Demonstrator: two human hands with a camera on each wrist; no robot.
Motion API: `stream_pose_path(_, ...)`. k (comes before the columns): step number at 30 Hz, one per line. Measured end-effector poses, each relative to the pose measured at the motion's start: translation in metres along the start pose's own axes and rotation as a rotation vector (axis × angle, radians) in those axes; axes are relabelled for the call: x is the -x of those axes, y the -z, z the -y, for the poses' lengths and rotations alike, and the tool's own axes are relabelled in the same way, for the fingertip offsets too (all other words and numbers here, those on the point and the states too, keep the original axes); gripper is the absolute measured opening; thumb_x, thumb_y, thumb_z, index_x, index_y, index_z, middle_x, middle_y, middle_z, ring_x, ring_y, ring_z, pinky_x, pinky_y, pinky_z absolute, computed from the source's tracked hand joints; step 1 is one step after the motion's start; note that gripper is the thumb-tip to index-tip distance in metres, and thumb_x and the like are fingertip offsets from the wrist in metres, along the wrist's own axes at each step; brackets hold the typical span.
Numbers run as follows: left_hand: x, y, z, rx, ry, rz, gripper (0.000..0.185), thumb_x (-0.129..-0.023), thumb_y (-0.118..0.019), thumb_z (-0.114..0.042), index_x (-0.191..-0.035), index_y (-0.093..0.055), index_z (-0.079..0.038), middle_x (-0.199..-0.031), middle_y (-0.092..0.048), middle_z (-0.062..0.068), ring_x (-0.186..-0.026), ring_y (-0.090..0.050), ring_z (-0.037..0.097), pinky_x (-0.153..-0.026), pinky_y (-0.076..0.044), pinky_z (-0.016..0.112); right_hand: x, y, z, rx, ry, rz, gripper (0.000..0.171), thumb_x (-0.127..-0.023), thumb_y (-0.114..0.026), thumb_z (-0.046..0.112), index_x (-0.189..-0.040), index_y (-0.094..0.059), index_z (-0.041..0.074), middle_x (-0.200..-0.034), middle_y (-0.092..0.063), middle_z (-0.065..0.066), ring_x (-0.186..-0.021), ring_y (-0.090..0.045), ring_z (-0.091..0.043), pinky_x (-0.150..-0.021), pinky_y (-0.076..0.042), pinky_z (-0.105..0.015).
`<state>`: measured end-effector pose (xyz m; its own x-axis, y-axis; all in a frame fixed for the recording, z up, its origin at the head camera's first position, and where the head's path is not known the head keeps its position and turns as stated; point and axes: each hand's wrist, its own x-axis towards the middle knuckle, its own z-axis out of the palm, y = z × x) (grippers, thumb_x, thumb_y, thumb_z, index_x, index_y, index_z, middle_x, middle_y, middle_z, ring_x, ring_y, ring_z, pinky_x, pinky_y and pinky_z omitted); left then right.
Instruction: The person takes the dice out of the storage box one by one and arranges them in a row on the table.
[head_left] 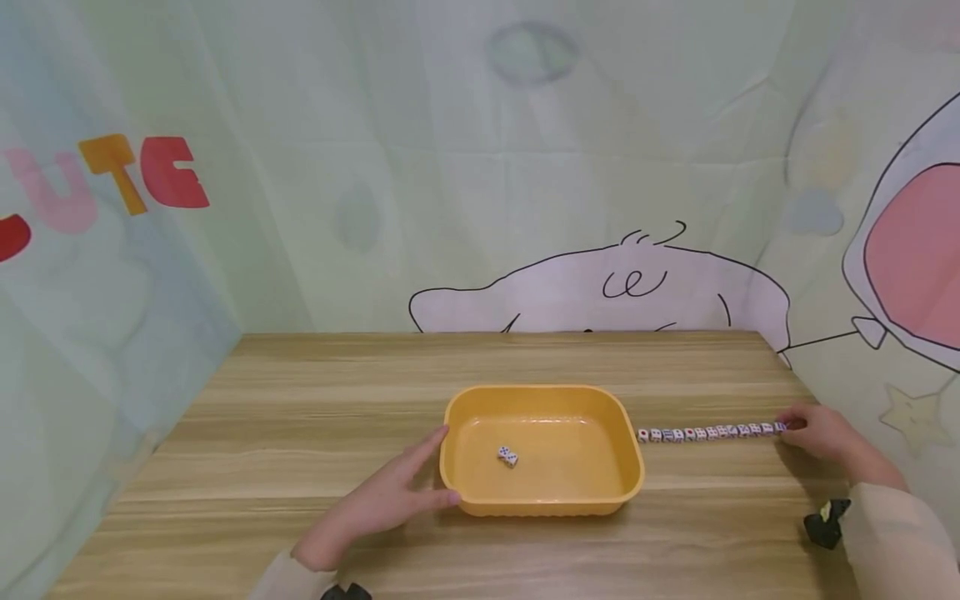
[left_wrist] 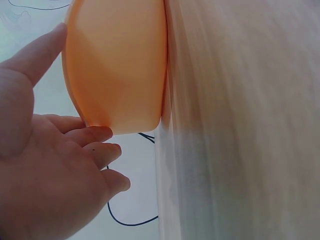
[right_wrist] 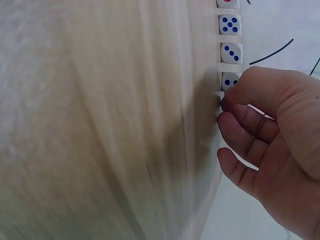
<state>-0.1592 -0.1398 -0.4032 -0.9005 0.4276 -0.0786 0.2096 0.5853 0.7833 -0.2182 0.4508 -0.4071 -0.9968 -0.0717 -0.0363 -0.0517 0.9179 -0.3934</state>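
A yellow plastic tray (head_left: 551,507) stands in the middle of the wooden table, with two white dice (head_left: 507,456) touching on its floor. My left hand (head_left: 382,500) is spread at the tray's left end, thumb at the near corner and fingertips along the side. From the tray's right side a straight row of white dice (head_left: 711,432) runs to the right. At the far end of that row, my right hand (head_left: 825,435) pinches the last die (right_wrist: 229,81) between thumb and forefinger. Its other fingers are loosely bent, and the thumb covers part of this die.
The wooden table (head_left: 315,400) reaches back to a printed curtain (head_left: 375,167) with cartoon drawings. Another curtain panel hangs along the left. Black objects (head_left: 827,523) are strapped at both wrists, by the light sleeves (head_left: 900,533).
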Motion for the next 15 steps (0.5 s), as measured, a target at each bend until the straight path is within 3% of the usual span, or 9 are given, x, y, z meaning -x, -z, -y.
stream_pose_path(4,0.000,0.000,-0.001,0.001,0.004,-0.003,0.093,-0.083,-0.073,-0.044,-0.154,-0.023,-0.012,-0.158,-0.022,0.013,-0.144,-0.018,0.040,-0.113,-0.015,0.064,0.003,0.000,-0.001,0.008,0.011,-0.012,0.025,-0.081,-0.065,0.005,-0.096,-0.061,-0.015,-0.082,-0.064,-0.020,-0.075,-0.058,-0.023,-0.066,-0.048,-0.037)
stream_pose_path(9,-0.001,0.000,-0.001,-0.002,-0.003,0.001,0.092,-0.083,-0.073,-0.044,-0.154,-0.023,-0.012,-0.158,-0.021,0.014,-0.144,-0.018,0.040,-0.113,-0.015,0.064,0.004,0.009,0.006,0.002,-0.010,-0.021,0.033,-0.084,-0.062,0.007,-0.106,-0.058,-0.017,-0.090,-0.062,-0.030,-0.083,-0.060,-0.039,-0.069,-0.051,-0.043)
stream_pose_path(15,-0.001,0.000,-0.001,0.001,-0.010,0.001,0.091,-0.084,-0.073,-0.042,-0.154,-0.023,-0.012,-0.158,-0.021,0.014,-0.144,-0.016,0.042,-0.112,-0.013,0.065,0.003,0.019,0.042,-0.030,0.058,-0.087,0.034,-0.089,-0.059,0.007,-0.114,-0.057,-0.016,-0.091,-0.064,-0.021,-0.082,-0.059,-0.026,-0.063,-0.049,-0.033)
